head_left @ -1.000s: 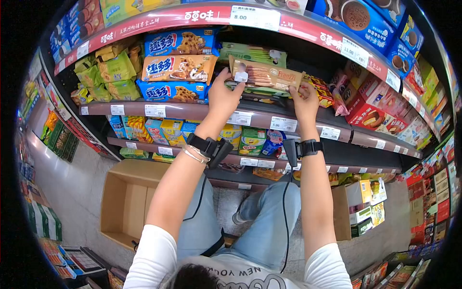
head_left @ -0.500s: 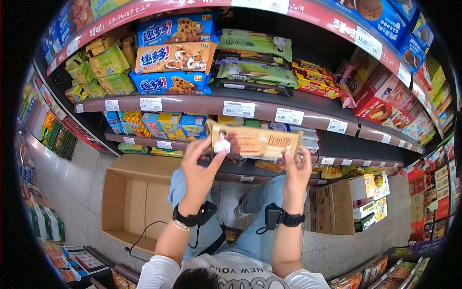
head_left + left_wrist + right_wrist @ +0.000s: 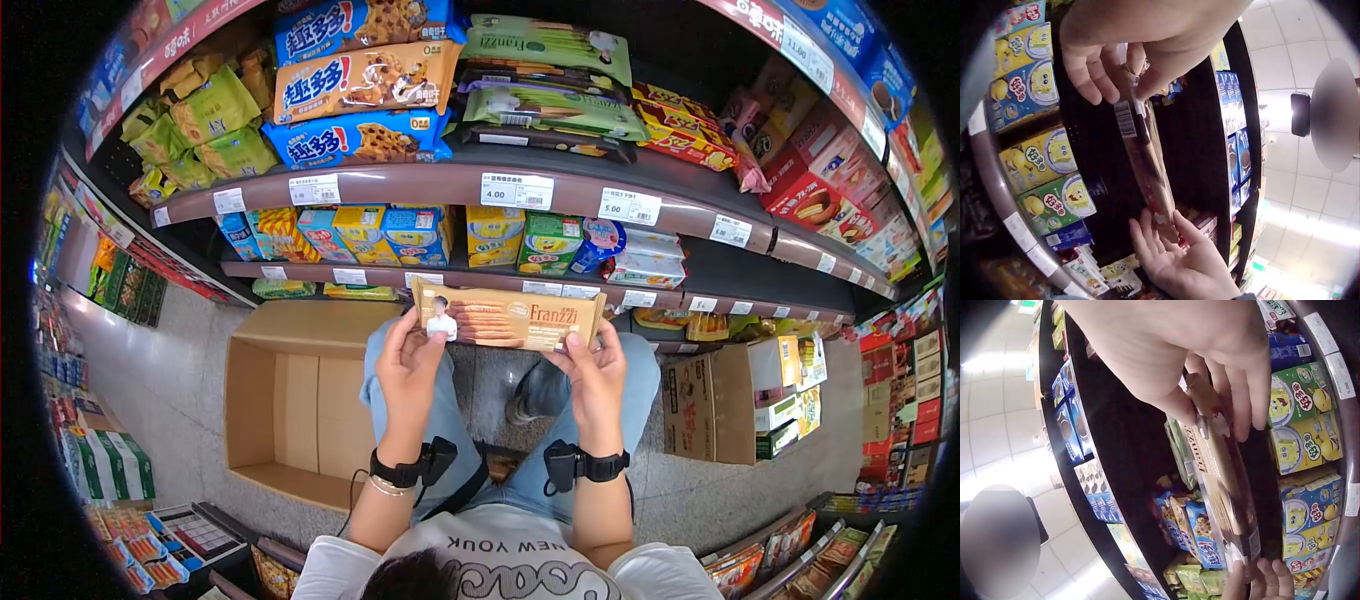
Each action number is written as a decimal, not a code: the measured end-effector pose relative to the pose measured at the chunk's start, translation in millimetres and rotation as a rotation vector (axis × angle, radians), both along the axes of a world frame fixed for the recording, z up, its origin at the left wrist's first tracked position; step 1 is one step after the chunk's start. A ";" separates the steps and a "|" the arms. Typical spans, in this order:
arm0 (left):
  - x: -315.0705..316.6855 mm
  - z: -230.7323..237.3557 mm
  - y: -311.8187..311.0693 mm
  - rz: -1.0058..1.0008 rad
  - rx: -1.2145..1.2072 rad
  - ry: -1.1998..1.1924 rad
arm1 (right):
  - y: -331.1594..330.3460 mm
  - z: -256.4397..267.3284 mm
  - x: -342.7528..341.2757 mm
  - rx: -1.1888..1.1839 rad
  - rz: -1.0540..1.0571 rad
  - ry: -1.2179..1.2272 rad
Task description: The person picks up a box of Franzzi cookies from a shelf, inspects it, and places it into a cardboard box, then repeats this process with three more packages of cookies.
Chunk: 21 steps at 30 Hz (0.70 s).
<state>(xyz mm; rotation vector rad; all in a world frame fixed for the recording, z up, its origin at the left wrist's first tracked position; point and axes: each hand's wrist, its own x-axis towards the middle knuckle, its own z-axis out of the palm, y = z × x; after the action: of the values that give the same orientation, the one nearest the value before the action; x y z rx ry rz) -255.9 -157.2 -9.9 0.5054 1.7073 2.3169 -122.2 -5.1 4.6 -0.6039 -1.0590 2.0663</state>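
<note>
"Above the denim knees (image 3: 637, 375), in front of the shelves: tan Franzzi pack (image 3: 510, 318), lettering up, held lengthwise between two hands. Got the left?"

"Left hand (image 3: 412, 360): nearly closed, pinching the pack's left end, thumb on the front, other fingers round the edge and behind."

"Right hand (image 3: 594, 375)?"

"Same grip, right end. Thumb on front, fingers curled behind, barely open. Neither hand is spread."

"Pack's pose?"

"Close to level in the head view, right end slightly lower. Barcode (image 3: 1125, 119) shows on its underside, left wrist view."

"Shelf, quick."

"Green Franzzi packs (image 3: 548, 48) on the upper shelf, dark ones among them. Blue cookie packs (image 3: 357, 138) left of those, an orange pack (image 3: 365, 82) between blue ones. SpongeBob boxes (image 3: 1300, 400) one shelf down."

"Floor?"

"Open cardboard box (image 3: 270, 400) left of the legs, carton (image 3: 690, 405) on the right with smaller boxes (image 3: 775, 365) at its side. Can't tell if those sit inside."
</note>
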 end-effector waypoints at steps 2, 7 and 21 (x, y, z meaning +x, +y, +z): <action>-0.3 5.3 2.8 -0.047 -0.023 -0.019 | -5.7 3.6 -1.2 0.038 0.012 0.012; 10.8 13.6 18.8 -0.093 -0.077 -0.031 | -19.3 2.1 -3.9 0.277 -0.092 -0.074; 33.8 43.4 12.7 -0.345 0.195 -0.452 | -52.9 26.9 -13.9 1.423 -0.092 -0.264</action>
<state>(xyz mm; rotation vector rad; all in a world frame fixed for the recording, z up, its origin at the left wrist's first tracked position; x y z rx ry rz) -222.1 -144.5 33.5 0.2538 1.1015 2.1433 -136.1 -58.1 31.5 -0.1348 -2.1775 0.7289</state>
